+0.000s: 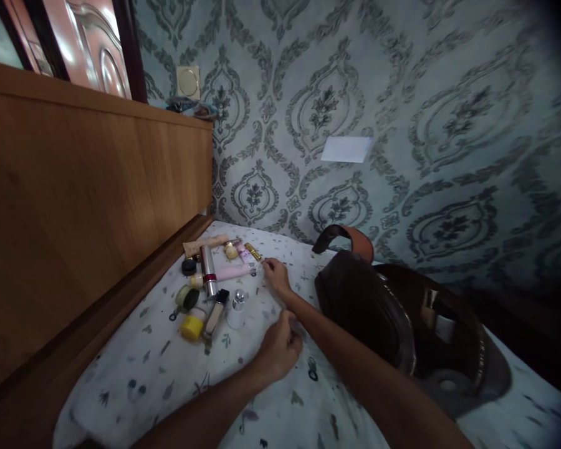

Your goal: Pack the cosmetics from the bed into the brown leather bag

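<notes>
My right hand (277, 275) reaches over the bed with thumb and finger pinched; whatever is between them is too small to make out. Its fingertips are beside a gold tube (253, 251) and the silver end of a pink tube (232, 271). Nearer to me, my left hand (280, 346) is curled closed by my right forearm, its contents hidden. Left of the hands lie a white bottle with a silver cap (237, 310), a beige bottle with a black cap (216, 315), a silver cylinder with a red band (209, 271) and a yellow-lidded jar (191, 327).
A dark brown bag (362, 305) lies open on the right, its strap (350, 240) looped up behind. More cosmetics, including a green jar (187, 298) and a peach tube (206, 244), lie at left. A wooden board (98, 168) borders the patterned sheet (168, 393).
</notes>
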### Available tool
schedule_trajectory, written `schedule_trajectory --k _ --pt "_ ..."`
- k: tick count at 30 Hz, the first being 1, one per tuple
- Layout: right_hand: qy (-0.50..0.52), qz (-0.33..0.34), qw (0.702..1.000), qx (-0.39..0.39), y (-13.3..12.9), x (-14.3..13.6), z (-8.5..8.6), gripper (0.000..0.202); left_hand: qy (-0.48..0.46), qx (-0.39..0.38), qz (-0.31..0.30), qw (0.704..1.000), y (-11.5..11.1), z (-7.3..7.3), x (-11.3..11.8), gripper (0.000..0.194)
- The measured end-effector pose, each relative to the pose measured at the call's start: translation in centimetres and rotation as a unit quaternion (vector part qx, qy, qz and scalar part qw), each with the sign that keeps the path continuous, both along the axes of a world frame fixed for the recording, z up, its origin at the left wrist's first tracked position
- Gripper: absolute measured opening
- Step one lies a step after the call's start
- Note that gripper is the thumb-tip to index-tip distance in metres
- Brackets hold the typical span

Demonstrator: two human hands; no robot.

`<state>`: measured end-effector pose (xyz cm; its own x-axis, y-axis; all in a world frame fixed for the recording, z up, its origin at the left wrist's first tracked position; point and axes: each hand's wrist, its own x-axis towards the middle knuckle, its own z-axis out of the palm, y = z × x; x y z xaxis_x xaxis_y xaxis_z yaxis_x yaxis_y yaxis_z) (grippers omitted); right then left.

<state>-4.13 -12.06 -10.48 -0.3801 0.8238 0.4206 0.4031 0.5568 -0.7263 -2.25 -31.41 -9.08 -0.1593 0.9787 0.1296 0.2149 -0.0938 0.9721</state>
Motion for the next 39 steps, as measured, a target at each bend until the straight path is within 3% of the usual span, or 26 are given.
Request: schedule_trajectory --k 4,10,15,20,26,33,39 --pt "0.052 0.015 0.998 -0.012 -0.7 1.5 -0.7 0.032 0.028 0.045 0.004 0.999 -0.2 0.6 0.0 0.024" --pt "0.065 0.09 0.994 0.007 -3.2 1.2 -1.4 0.038 0.111 0.156 0.041 0.981 -1.7 3.1 -0.2 0.013" --pt "0.025 0.143 0.988 0.062 -5.3 -0.2 -1.1 0.055 0.219 0.228 -0.009 0.949 -2.9 4.1 -0.2 0.014" --pt "-0.143 0.074 0.981 0.112 -6.4 -0.1 0.5 0.048 0.31 0.244 -0.043 0.918 -2.8 3.6 -0.2 0.016" --pt "-0.199 0.031 0.976 0.078 -7.7 0.4 1.9 0.03 0.375 0.241 -0.062 0.893 -2.9 3.6 -0.2 0.018" --pt "-0.201 -0.006 0.979 0.012 -10.5 2.3 2.9 0.029 0.415 0.241 -0.092 0.872 -3.2 3.5 0.2 0.017" --pt "-0.105 0.044 0.993 -0.01 -10.8 4.4 1.9 0.035 0.448 0.248 -0.104 0.853 -3.5 4.0 0.1 0.021"
